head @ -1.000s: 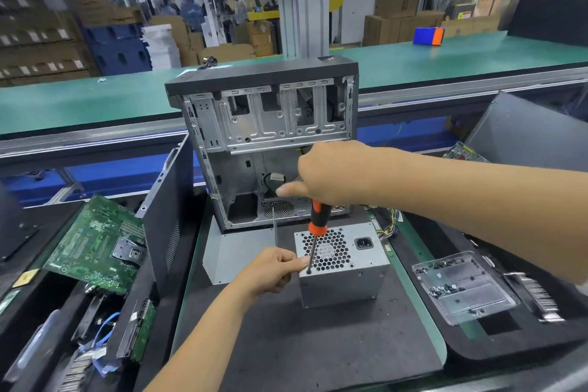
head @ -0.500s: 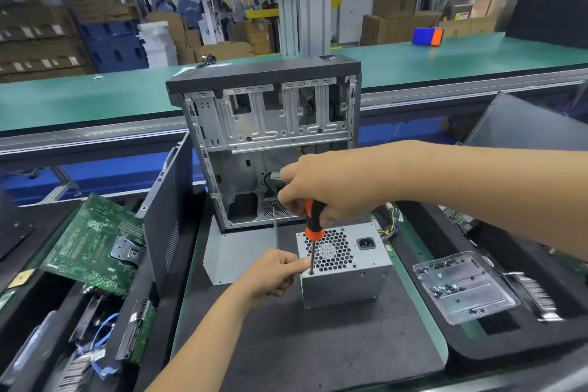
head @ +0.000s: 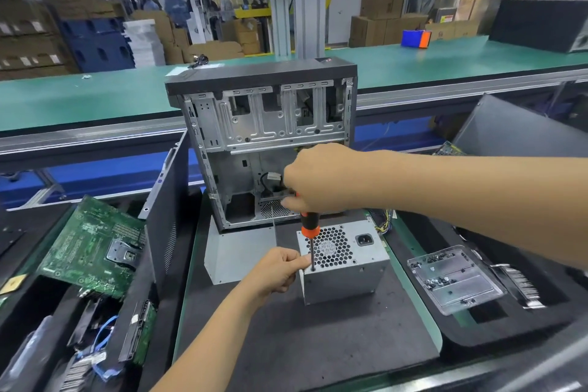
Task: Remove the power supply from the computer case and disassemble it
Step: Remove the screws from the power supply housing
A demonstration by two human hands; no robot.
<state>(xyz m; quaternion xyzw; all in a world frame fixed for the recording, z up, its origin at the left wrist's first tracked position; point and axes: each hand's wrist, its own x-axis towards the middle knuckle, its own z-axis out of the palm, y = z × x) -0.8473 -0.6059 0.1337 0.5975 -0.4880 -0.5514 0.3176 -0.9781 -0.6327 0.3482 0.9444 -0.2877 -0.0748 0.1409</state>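
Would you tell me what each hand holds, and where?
Right hand grips the orange-and-black screwdriver by its handle; left hand pinches its dark shaft near the tip.

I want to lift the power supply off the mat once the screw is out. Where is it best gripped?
Probably across the two plain side walls of the power supply, coming down from above. It stands as an upright box with the fan grille on top; the cables trail off its far right, so keep clear there.

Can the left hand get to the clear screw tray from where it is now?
Probably not directly: the left hand is at the power supply's left corner, and that unit plus the screwdriver stand between it and the screw tray.
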